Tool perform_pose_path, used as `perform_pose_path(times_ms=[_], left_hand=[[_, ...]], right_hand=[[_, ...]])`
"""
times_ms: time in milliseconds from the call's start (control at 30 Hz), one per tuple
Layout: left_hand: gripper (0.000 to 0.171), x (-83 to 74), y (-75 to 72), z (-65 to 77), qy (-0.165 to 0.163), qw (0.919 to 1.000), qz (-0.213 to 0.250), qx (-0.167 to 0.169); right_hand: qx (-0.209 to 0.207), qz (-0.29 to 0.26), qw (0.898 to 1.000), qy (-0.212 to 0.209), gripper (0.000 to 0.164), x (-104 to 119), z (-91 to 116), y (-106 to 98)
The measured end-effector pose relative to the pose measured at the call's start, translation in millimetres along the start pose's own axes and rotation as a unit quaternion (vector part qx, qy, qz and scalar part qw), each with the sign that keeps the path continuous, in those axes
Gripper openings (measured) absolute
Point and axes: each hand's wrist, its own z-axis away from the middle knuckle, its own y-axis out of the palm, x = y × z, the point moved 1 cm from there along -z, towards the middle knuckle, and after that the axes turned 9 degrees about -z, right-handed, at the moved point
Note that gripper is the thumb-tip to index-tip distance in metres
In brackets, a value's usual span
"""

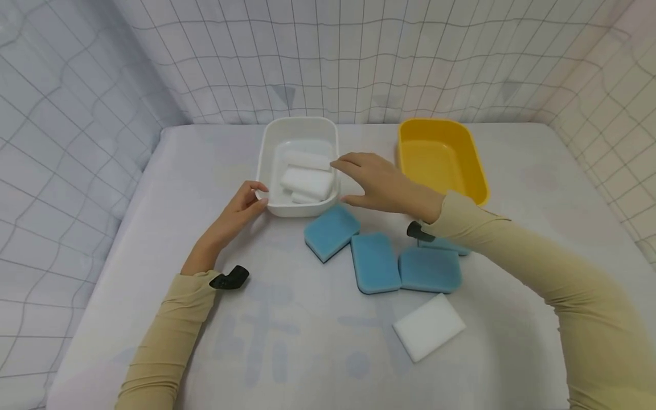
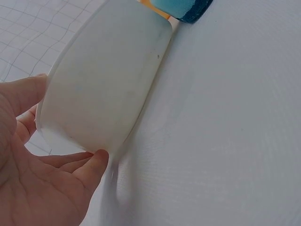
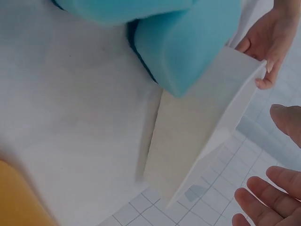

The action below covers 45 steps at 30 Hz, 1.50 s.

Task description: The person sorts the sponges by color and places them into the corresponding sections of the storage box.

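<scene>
My left hand point(image 1: 240, 209) grips the near left corner of a white plastic bin point(image 1: 292, 210), fingers over the rim and against the outer wall. Inside the bin lie several white sponge blocks point(image 1: 308, 181), piled toward its right side. At the bin's right rim my right hand point(image 1: 381, 185) hovers with fingers extended and thumb apart, holding nothing. In the right wrist view its fingers point(image 3: 263, 195) show spread beside the bin's wall. One blue sponge point(image 1: 332, 230) with a dark underside lies close to the bin's near right corner.
A yellow bin point(image 1: 435, 159) stands at the back right, past the right forearm. More blue sponges point(image 1: 376, 263) lie in the middle, one partly hidden under the right sleeve. Nearer the front is a white sponge block point(image 1: 429, 327). Grid-patterned cloth walls point(image 1: 359, 62) surround the table.
</scene>
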Motion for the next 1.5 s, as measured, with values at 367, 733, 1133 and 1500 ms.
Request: perform_pose_path(times_ms=[367,733,1133,1500], left_hand=[[0.023,-1.2,-0.1,1.9,-0.004,1.0,0.004,-0.001],[0.021,1.1,0.3,3.5,-0.001,1.0,0.0,-0.004],[0.021,-2.1,-0.6,-1.2,0.011,0.9999,0.002,-0.008],[0.022,-0.4,-1.4,-0.5,0.0,1.0,0.002,0.003]], right_hand=[[-0.01,-0.012,0.996,-0.091,0.057,11.7,49.5,11.9],[-0.037,-0.018,0.987,-0.154,0.059,23.9,82.7,14.7],[0.052,-0.024,0.989,-0.133,0.058,37.7,123.1,14.3],[0.121,-0.091,0.972,-0.179,0.055,48.2,152.1,23.6]])
